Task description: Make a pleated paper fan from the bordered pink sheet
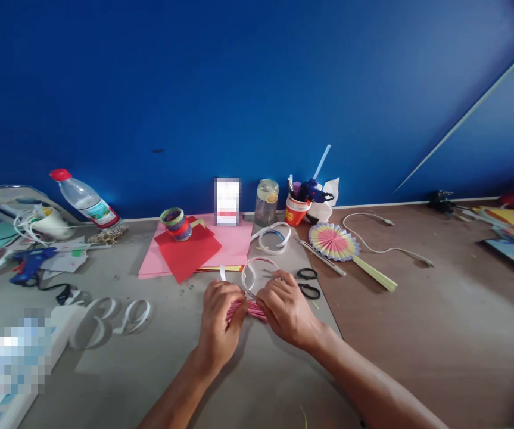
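A strip of pink paper folded into narrow pleats (255, 310) lies across the middle, low over the grey mat. My left hand (221, 317) is closed around its left end, thumb pressed along the front. At the right end, my right hand (287, 308) pinches the same pleated paper. Just behind the fingers stands a loop of white tape (244, 279), partly hidden by my right hand. Black-handled scissors (309, 291) lie to the right of that hand, their blades mostly covered.
Red paper (189, 253) and pink sheets (149, 262) lie behind, with a tape roll (178, 225) on top. A finished pleated fan (333, 242), a red cup (295, 212) and a jar (266, 205) stand or lie rearward. A glue gun (31, 264) and bottle (93, 205) are left.
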Tool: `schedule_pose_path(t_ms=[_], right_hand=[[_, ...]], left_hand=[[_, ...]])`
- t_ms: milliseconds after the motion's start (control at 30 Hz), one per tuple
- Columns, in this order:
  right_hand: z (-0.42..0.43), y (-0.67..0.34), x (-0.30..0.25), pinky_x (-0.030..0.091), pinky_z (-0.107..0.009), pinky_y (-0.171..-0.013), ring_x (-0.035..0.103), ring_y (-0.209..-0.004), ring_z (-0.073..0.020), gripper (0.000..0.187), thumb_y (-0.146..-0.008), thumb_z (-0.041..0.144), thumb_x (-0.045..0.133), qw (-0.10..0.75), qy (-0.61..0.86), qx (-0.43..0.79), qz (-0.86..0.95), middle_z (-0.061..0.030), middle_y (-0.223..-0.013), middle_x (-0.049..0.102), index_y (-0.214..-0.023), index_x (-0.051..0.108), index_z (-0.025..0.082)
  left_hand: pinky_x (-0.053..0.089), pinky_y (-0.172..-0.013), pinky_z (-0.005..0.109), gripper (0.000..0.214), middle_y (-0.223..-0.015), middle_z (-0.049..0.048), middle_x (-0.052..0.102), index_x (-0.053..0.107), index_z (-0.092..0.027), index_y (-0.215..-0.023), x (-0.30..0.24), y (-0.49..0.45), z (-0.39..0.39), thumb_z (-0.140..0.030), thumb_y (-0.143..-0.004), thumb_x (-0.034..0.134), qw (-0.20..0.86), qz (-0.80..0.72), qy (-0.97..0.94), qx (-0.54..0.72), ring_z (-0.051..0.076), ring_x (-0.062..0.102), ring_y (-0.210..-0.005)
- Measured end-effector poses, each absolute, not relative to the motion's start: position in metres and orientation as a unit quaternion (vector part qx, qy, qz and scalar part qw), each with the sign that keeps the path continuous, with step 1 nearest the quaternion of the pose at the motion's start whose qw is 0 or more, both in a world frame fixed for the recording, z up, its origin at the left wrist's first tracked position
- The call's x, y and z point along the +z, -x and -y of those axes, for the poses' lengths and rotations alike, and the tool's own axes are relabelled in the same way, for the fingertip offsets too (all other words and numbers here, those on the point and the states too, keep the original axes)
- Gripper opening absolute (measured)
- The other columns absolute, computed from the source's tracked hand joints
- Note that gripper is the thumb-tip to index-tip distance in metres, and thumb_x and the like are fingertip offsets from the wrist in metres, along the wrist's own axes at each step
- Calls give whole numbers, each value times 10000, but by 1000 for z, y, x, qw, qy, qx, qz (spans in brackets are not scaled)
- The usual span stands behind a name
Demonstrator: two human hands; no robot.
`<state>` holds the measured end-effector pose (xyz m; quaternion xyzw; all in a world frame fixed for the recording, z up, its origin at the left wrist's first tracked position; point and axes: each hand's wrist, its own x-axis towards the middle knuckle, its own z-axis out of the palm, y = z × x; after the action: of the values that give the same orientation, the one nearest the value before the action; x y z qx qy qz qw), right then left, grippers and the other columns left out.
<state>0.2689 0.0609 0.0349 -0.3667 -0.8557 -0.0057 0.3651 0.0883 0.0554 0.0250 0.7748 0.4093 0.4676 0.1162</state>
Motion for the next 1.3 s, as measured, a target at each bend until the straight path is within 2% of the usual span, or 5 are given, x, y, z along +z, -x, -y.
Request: schedule_pose_path(t_ms=[233,867,1100,1300], right_hand=[[-60,-269,37,383,-376,-858,520,-660,-154,127,-875,105,423,370,371,-2,852,-9,-668,596,-855,513,192],[-58,-281,40,322,-411,-943,510,-621,-152,142,-725,98,437,367,431,20,824,7,-643,582,-788,503,207],[-59,-286,43,315,-409,-953,492,-608,-150,148,-720,101,426,364,435,17,823,14,-623,562,-777,509,210],[-60,-289,43,302,-425,-974,505,-611,-149,145,-731,97,426,361,443,5,820,13,-615,565,-768,513,207]], left_hand=[[402,-961,421,92,-837,10,662,566,-219,-875,28,-89,-55,-128,-881,553,102,-399,-779,472,165,599,-855],[369,-1014,456,94,-815,5,655,542,-217,-844,31,-84,-56,-139,-891,517,81,-404,-782,468,166,609,-874],[384,-1013,452,85,-795,2,656,549,-217,-834,34,-83,-59,-172,-896,512,59,-409,-774,479,167,622,-857],[375,-1020,461,92,-813,3,647,549,-215,-849,33,-80,-60,-134,-883,522,68,-409,-776,476,165,609,-879]])
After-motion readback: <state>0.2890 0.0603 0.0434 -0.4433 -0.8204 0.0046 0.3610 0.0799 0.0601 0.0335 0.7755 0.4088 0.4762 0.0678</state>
